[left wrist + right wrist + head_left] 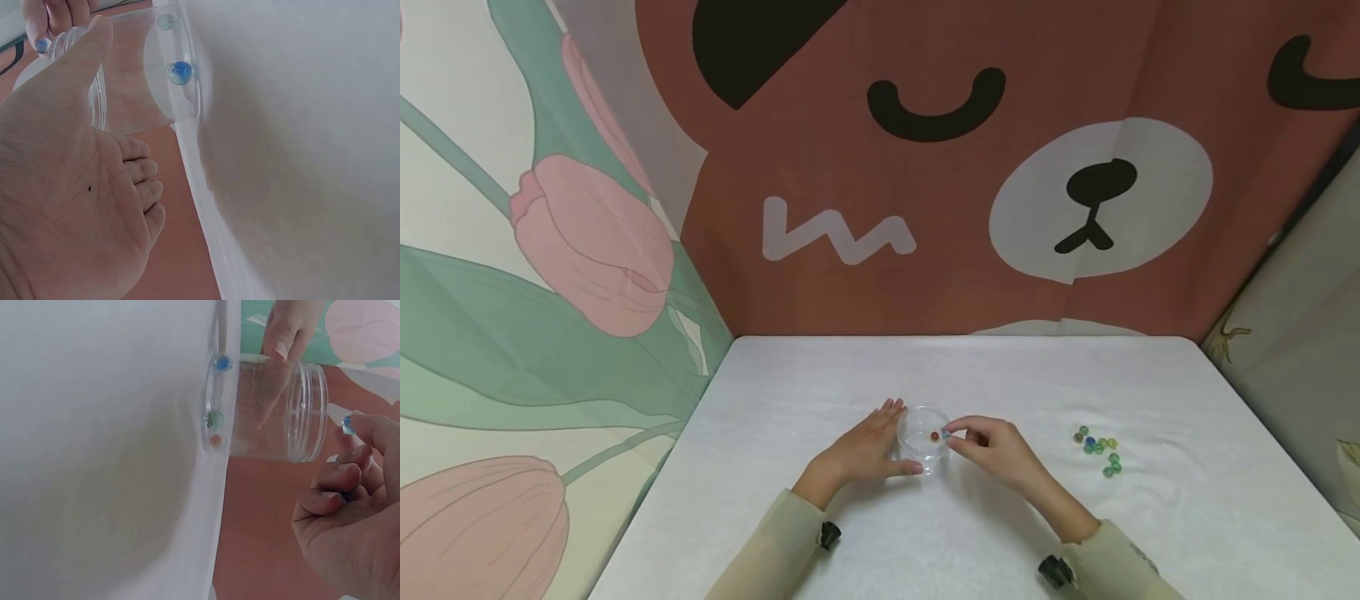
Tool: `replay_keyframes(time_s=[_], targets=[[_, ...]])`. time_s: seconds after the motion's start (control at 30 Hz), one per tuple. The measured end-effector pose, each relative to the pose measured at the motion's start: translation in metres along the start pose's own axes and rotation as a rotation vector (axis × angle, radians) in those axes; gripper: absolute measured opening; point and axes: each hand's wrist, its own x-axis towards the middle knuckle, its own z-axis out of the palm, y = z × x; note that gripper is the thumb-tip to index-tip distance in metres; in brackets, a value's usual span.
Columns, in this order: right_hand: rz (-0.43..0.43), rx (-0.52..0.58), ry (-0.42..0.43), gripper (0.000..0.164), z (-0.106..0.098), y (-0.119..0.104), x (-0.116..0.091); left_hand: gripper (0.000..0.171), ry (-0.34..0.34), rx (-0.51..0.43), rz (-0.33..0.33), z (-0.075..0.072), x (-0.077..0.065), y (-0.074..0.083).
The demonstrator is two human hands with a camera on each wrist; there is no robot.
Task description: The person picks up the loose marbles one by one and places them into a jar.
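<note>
1. Blue-and-clear glass marble [348,425]: pinched between thumb and index finger of the right hand [1000,450], just beside the jar mouth.
2. Clear jar [134,75]: stands upright on the table [820,367], between left and right edges; blue [223,363], green [216,419] and orange [216,440] marbles rest at its base.
3. Left hand [867,448]: fingers straight, thumb spread, alongside the jar; firm contact cannot be confirmed.
4. Loose marbles [1098,448]: clustered toward the table's right edge.

Clear jar [917,442], upright on white cloth [775,375], holds reddish marble [935,436]; left hand [871,446] flanks jar; right hand [996,450] pinches bluish marble [947,434]; loose marbles [1099,448] lie right.
</note>
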Motion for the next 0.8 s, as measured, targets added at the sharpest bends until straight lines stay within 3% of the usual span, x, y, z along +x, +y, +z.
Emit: replay_keyframes(time_s=[0.63, 0.8], targets=[[-0.003, -0.004, -0.022, 0.016, 0.020, 0.002, 0.017, 0.108, 0.003, 0.012, 0.018, 0.000, 0.000, 0.000], [0.021, 0.014, -0.019, 0.031, 0.020, 0.002, 0.018, 0.108, -0.002, -0.002, 0.010, 0.000, 0.000, 0.001]])
